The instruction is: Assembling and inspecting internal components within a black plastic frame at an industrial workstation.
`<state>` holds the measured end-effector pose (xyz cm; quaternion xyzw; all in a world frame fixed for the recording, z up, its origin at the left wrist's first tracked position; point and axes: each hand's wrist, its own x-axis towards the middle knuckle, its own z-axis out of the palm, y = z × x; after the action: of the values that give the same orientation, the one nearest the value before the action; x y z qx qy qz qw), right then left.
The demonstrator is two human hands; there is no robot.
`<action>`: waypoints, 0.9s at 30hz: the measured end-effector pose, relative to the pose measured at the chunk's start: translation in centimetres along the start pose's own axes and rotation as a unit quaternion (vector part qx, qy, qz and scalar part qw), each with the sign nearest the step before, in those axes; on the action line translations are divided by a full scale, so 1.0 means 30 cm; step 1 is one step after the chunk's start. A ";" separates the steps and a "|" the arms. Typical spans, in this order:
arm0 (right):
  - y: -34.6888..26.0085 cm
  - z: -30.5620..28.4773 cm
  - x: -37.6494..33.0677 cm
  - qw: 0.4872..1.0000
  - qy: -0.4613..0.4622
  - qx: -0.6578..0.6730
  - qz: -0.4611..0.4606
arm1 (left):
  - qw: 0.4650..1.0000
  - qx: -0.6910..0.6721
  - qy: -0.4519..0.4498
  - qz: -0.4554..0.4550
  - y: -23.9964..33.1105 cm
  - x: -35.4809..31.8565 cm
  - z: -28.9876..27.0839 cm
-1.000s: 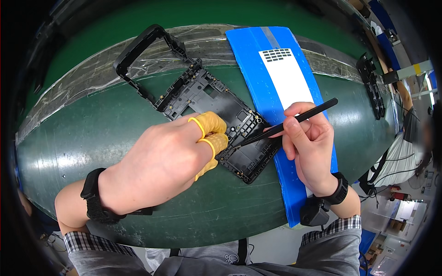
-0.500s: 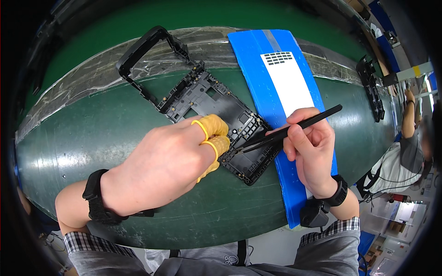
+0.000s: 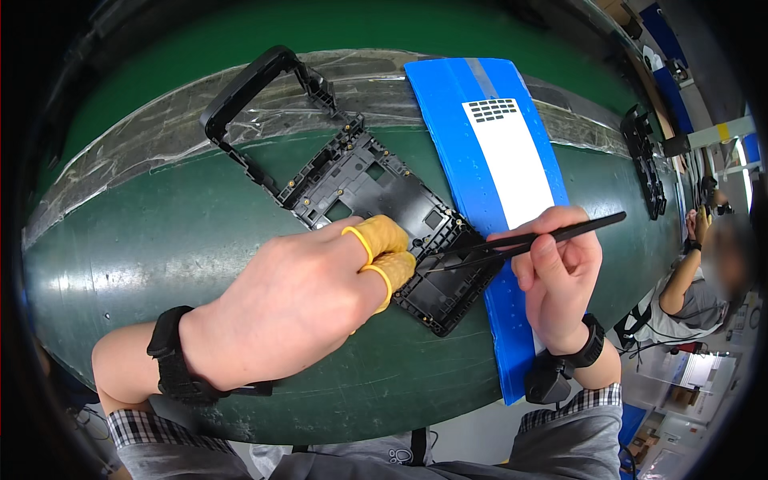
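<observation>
A black plastic housing (image 3: 396,190) with small brass inserts and cut-outs lies slanted on the green work surface. At its far end a black handle-like frame (image 3: 250,90) sticks out. My left hand (image 3: 288,308), in yellow finger cots (image 3: 382,238), is closed with curled fingertips on the housing's near left edge. The fingers hide what lies beneath them. My right hand (image 3: 564,276) pinches black tweezers (image 3: 590,225) like a pen. Their tips point left over the housing, close beside my left fingertips; whether they grip anything is too small to tell.
A blue board (image 3: 438,104) with a white sheet (image 3: 520,172) lies right of the housing, under my right hand. A black plastic part (image 3: 644,164) sits at the surface's far right. Clear film (image 3: 152,144) covers the far edge. Another person (image 3: 684,292) is at the right.
The housing and blue board appear slightly lower and further right in the picture. My right hand has shifted right and down, and the tweezers lie flatter. Both hands keep their grips.
</observation>
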<state>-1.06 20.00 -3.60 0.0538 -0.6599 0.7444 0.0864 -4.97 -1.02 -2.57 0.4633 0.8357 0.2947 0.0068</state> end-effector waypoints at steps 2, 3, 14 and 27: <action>0.005 0.000 0.008 1.000 0.021 0.008 0.020 | 1.000 -0.013 0.010 0.006 0.001 0.000 0.006; 0.007 -0.001 0.011 0.998 0.042 0.016 0.039 | 0.999 -0.025 0.020 0.013 0.003 -0.001 0.011; 0.003 -0.024 0.051 0.992 0.083 0.073 0.054 | 0.997 0.044 -0.062 0.034 0.041 0.022 -0.051; 0.015 -0.136 0.119 0.974 0.164 0.152 0.033 | 0.987 0.150 0.029 0.048 0.116 -0.007 -0.067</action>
<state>-4.50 24.19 -3.85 -0.0780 -0.5172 0.8372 0.1598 -2.73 -0.78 0.77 0.4899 0.8470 0.1798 -0.1013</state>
